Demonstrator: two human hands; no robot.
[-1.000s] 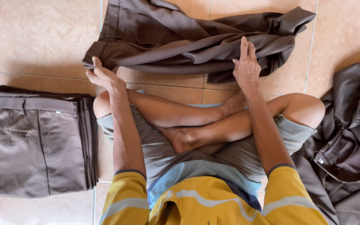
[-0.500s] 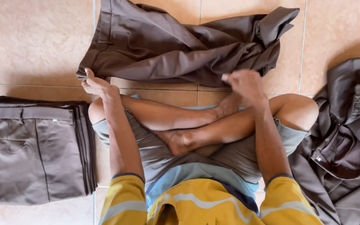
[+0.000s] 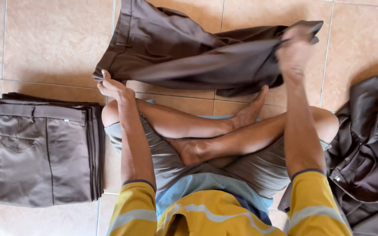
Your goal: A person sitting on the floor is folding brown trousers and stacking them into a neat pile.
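Seated cross-legged on the tiled floor point(image 3: 44, 48), a person stretches brown trousers point(image 3: 189, 52) flat: the left hand point(image 3: 112, 87) pinches the waistband, while the blurred right hand point(image 3: 294, 48) apparently grips a leg end, beside a folded stack point(image 3: 40, 148).

Bare tiled floor point(image 3: 44, 39) lies open toward the far left corner. A folded stack of brown trousers point(image 3: 40, 150) blocks the left edge; a heap of dark brown garments point(image 3: 368, 148) crowds the right edge.
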